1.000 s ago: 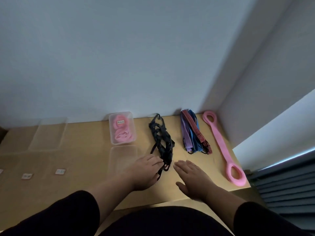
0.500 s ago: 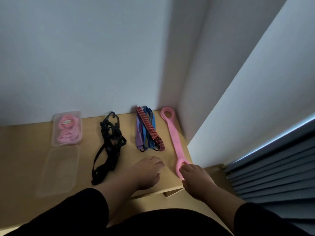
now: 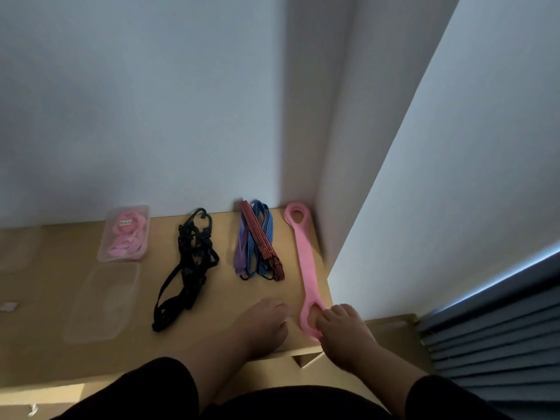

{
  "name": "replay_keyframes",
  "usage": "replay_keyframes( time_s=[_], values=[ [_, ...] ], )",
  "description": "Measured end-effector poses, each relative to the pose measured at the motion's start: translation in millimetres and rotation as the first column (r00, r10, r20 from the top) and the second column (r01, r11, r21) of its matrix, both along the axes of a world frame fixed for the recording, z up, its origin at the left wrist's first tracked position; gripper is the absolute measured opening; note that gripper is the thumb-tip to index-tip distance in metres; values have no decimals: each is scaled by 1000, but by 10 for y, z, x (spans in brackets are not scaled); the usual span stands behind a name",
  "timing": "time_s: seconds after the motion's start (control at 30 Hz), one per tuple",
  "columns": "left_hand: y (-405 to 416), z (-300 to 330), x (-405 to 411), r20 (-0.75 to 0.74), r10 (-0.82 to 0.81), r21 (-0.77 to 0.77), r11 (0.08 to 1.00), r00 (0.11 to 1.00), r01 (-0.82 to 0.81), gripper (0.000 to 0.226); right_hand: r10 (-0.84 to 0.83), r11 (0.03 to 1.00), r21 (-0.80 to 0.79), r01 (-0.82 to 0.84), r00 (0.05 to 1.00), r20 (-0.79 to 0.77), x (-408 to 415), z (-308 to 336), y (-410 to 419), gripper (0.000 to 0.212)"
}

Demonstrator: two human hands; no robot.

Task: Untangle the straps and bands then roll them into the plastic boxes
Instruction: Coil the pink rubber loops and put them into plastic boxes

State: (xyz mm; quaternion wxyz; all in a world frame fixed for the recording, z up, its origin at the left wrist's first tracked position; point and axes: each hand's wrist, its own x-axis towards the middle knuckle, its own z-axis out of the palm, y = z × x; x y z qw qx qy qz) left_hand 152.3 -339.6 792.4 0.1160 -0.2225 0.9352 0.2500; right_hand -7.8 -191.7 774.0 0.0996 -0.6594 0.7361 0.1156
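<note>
A long pink band point(image 3: 306, 262) with a loop at each end lies along the right edge of the wooden table point(image 3: 230, 298). My right hand point(image 3: 345, 331) grips its near loop, fingers curled into the hole. Just left of that loop my left hand point(image 3: 263, 322) rests on the table with relaxed fingers, holding nothing. A tangled black strap point(image 3: 191, 265) lies mid-table. A bundle of purple, blue and red striped cords point(image 3: 257, 244) lies between the black strap and the pink band. A clear plastic box point(image 3: 125, 233) holds rolled pink bands. In front of it sits an empty clear box point(image 3: 100, 304).
White walls close off the back and the right side, forming a corner by the pink band's far loop. Dark blinds point(image 3: 491, 338) hang at the lower right. A small white tag point(image 3: 7, 306) lies at the table's left edge.
The view swung right. My right hand moved from the bare table by the black strap to the pink band's near loop and took hold of it. My left hand left the black strap.
</note>
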Motion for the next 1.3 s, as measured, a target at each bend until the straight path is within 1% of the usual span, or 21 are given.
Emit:
replay_keyframes(
  time_s=[0.17, 0.27, 0.33, 0.4, 0.5, 0.53, 0.6, 0.67, 0.73, 0.83, 0.93, 1.03, 1.07, 1.17, 1.23, 1.3],
  values=[
    [43, 47, 0, 1, 45, 29, 999, 999, -45, 42, 52, 998, 19, -53, 998, 25, -34, 146, -51, 39],
    [26, 101, 8, -60, 103, 41, 994, 993, -101, 42, 118, 993, -22, -116, 990, 72, -28, 313, -110, 32],
    [-15, 166, 10, -109, 165, 39, 986, 980, -162, 44, 149, 982, -136, -131, 980, 129, -12, 411, -155, 28],
    [-64, 225, -14, -156, 212, 62, 977, 965, -204, 52, 149, 951, -292, -97, 976, 161, -7, 518, -212, 26],
    [-106, 352, -61, -215, 329, 202, 936, 920, -288, 63, 155, 853, -520, -38, 971, 184, -50, 726, -303, 24],
    [-123, 379, -74, -230, 375, 268, 911, 898, -312, 63, 161, 820, -572, -17, 966, 202, -66, 808, -331, 26],
    [-142, 442, -92, -241, 423, 365, 873, 873, -323, 59, 140, 779, -622, 83, 943, 302, -85, 976, -384, 30],
    [-139, 496, -121, -262, 419, 371, 875, 870, -310, 49, 81, 789, -576, 216, 892, 445, -95, 1139, -416, 31],
    [-131, 519, -151, -299, 448, 383, 865, 842, -324, 42, 65, 801, -534, 271, 847, 527, -107, 1274, -441, 29],
    [-125, 571, -155, -367, 482, 392, 856, 796, -337, 32, 68, 795, -522, 307, 811, 581, -110, 1461, -484, 9],
    [-130, 654, -164, -410, 501, 407, 848, 763, -338, 29, 84, 768, -537, 348, 778, 623, -109, 1612, -539, 15],
    [-151, 738, -150, -393, 543, 409, 826, 742, -388, 19, 72, 746, -527, 407, 738, 671, -120, 1731, -643, 12],
    [-149, 747, -144, -395, 543, 412, 826, 741, -385, 16, 48, 738, -505, 448, 712, 700, -135, 1756, -675, 11],
    [-135, 866, -109, -451, 522, 414, 841, 724, -348, 13, -49, 699, -392, 598, 587, 808, -154, 1829, -776, 11],
    [-138, 949, -81, -474, 534, 439, 832, 700, -338, 11, -119, 685, -333, 647, 551, 826, -164, 1817, -844, 13],
    [-165, 969, -73, -496, 510, 410, 851, 703, -328, 8, -182, 672, -250, 697, 482, 857, -172, 1779, -911, 12]
  ],
)
